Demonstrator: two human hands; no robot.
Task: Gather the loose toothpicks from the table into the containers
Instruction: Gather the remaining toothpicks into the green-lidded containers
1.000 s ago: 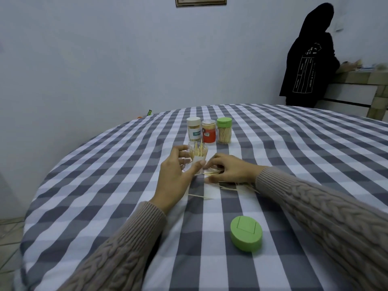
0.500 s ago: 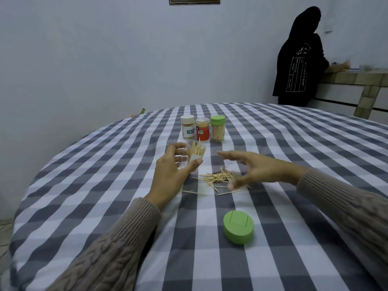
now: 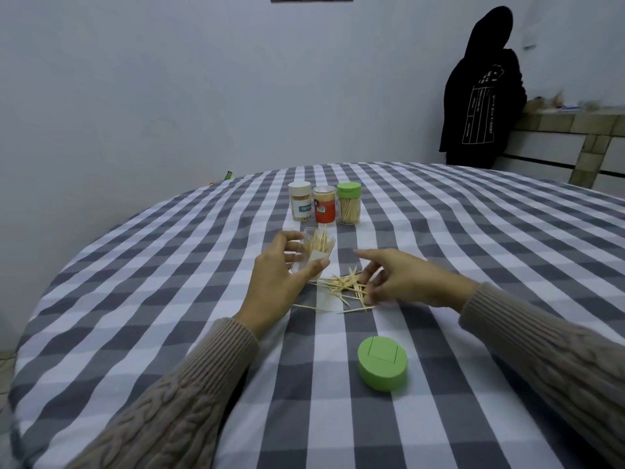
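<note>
My left hand (image 3: pixel 277 282) grips a clear open container (image 3: pixel 313 252) that is tilted and has several toothpicks standing in it. A loose pile of toothpicks (image 3: pixel 341 287) lies on the checked tablecloth just right of that hand. My right hand (image 3: pixel 402 280) hovers over the right side of the pile with its fingers spread and reaching down at the sticks; it is blurred. Its fingertips are at the pile, but I cannot make out whether they pinch any.
Three capped toothpick jars stand in a row behind: a white-lidded one (image 3: pixel 300 205), a red one (image 3: pixel 324 208) and a green-lidded one (image 3: pixel 349 203). A green lid (image 3: pixel 382 367) lies near me. The round table (image 3: pixel 169 265) ends at the left. A person (image 3: pixel 482 93) stands far right.
My right hand lifted off the pile, swung to the right and opened, then came back down towards the toothpicks. My left hand kept hold of the clear container.
</note>
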